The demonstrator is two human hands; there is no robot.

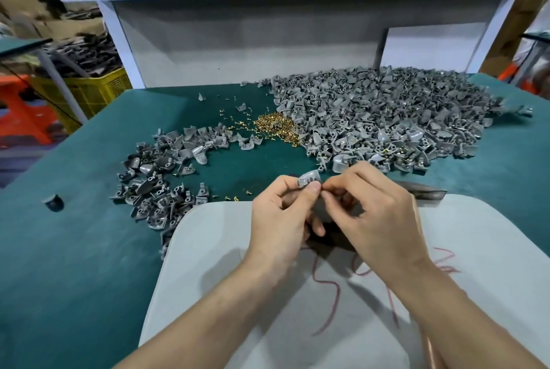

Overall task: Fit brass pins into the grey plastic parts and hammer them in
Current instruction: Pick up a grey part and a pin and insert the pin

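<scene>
The left hand (282,214) pinches one grey plastic part (309,180) between thumb and forefinger, so the part sits at the very top of that grip, rounded side up. The right hand (376,214) has its fingertips drawn tightly together right against the part's near edge. I cannot tell whether they hold a pin. Both hands hover over a white board (208,249) on the green table (74,249). Beyond the grip lies a pile of brass pins (275,127). Beyond and to its right spreads the large heap of grey parts (387,112), and to its left a smaller heap (157,181).
</scene>
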